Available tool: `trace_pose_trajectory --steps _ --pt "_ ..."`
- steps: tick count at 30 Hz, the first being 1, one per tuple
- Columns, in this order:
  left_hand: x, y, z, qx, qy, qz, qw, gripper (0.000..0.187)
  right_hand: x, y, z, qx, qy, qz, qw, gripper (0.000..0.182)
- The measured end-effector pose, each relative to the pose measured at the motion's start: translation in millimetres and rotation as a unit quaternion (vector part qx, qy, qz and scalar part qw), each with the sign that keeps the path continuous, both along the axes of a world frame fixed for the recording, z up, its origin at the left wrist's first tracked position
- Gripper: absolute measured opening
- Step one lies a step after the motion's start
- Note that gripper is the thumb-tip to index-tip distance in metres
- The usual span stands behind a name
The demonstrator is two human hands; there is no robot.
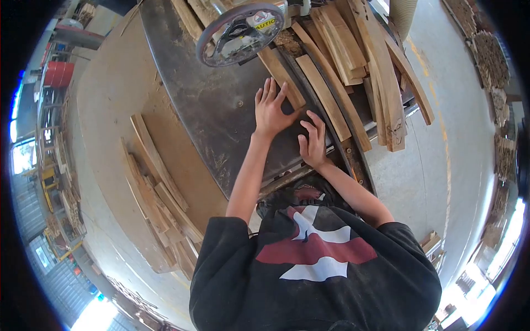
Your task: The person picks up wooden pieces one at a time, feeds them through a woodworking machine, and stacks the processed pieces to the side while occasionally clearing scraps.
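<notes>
On the dark machine table (207,105), a short, slightly curved wooden piece (280,76) runs back beneath the handwheel. My left hand (269,115) lies over the table with its fingers spread, the index fingertip at the left edge of that piece and the thumb near its front end. Just in front of the same end is my right hand (314,144), fingers bent and apart, with nothing visible between them. A second curved wooden strip (324,98) lies to the right of the piece, beside a longer curved strip (337,88).
A round black handwheel (241,34) with a caution label overhangs the table's far side. Stacked curved boards (381,71) fill the right side. More cut boards (160,193) rest on the brown surface (116,99) to the left. A ribbed hose (403,16) stands at the far right.
</notes>
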State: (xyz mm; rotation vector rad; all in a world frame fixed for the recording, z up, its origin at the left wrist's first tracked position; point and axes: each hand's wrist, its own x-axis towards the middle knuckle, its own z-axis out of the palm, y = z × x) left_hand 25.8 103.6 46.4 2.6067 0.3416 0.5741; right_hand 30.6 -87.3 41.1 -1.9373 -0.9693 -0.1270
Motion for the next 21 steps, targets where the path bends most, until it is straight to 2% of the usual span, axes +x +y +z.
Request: trace_pose_trajectory --steps 10,11,15,17,18,20,21 --pt "42 79 -13 0.02 -0.016 -0.015 1.0 0.081 -1 5 -3 -0.021 0.032 0.009 0.999 0.028" --pt "47 88 -17 -0.006 -0.038 -0.001 0.999 0.071 -1 5 -4 -0.022 0.03 0.011 0.999 0.028" --pt "57 87 -18 -0.009 -0.086 0.021 0.996 0.062 -1 4 -7 -0.043 0.016 0.006 0.999 0.027" --pt "60 71 -17 -0.076 -0.181 0.071 0.978 0.042 1 7 -9 -0.047 0.015 0.004 0.999 0.026" --pt "62 65 -18 -0.076 -0.182 0.071 0.978 0.042 1 8 -10 -0.043 0.009 0.001 0.999 0.026" --pt "61 50 -26 -0.138 -0.171 0.12 0.968 0.025 -2 6 -10 -0.043 0.004 0.001 0.999 0.025" --pt "63 44 -28 -0.152 -0.218 0.146 0.953 0.028 -1 6 -11 -0.044 0.013 -0.004 0.999 0.025"
